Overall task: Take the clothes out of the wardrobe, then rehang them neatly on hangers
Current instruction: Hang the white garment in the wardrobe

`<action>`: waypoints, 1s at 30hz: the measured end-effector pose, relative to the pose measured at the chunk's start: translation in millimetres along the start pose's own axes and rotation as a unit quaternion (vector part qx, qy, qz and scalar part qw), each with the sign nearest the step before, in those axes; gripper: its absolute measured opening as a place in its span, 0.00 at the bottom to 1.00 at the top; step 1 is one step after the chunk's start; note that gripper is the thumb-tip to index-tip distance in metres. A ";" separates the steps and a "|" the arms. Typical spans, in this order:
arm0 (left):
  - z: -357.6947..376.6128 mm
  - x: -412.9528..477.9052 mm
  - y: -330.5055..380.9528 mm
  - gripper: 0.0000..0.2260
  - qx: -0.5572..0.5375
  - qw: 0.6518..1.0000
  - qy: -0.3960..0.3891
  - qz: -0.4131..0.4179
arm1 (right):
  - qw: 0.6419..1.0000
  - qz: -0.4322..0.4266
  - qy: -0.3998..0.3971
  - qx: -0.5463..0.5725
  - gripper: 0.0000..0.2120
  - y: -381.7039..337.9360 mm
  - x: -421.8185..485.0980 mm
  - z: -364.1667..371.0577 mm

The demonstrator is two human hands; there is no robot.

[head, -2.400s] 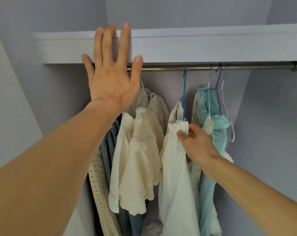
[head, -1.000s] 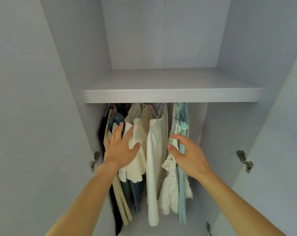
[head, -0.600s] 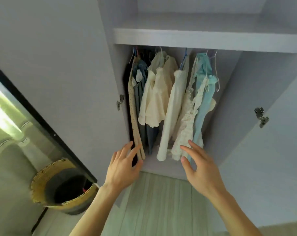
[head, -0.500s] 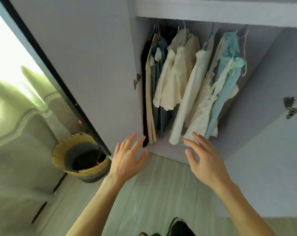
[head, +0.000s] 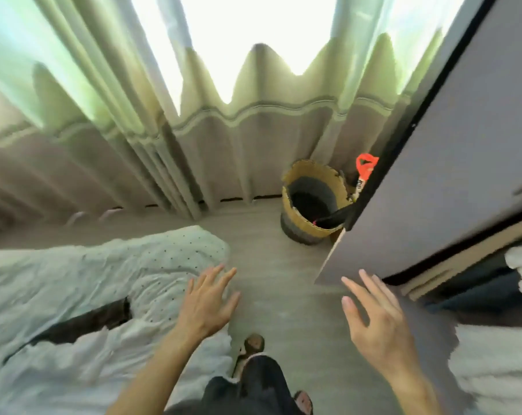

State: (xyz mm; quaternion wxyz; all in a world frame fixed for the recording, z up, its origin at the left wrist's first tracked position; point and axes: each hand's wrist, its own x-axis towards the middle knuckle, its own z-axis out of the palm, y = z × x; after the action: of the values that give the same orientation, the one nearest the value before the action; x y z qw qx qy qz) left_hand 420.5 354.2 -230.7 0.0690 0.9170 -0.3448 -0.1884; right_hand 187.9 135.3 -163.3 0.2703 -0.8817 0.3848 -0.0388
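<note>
Currently | left hand (head: 206,301), right hand (head: 375,323): fingers spread, holding nothing | tip: swing round wardrobe door (head: 448,175), grip one garment by its hanger, lay flat on bed (head: 74,280)

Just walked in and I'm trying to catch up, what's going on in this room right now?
A person stands between the bed and the open wardrobe door, looking down toward the curtains. The left hand and the right hand are out in front, fingers spread, holding nothing. With no garment or hanger in either hand, the rehanging is not under way here. A woven basket stands on the floor beside the door.
</note>
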 end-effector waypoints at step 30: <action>101.6 -458.6 -262.5 0.25 -0.212 0.783 0.160 -0.562 | 0.726 -0.590 -0.323 -0.143 0.22 -314.1 -173.1 263.0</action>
State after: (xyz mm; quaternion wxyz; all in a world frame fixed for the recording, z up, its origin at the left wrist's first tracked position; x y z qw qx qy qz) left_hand 222.7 854.0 -254.9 0.1980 0.9275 0.2964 -0.1130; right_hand 345.8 549.1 -203.9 0.1718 -0.9180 -0.3233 0.1523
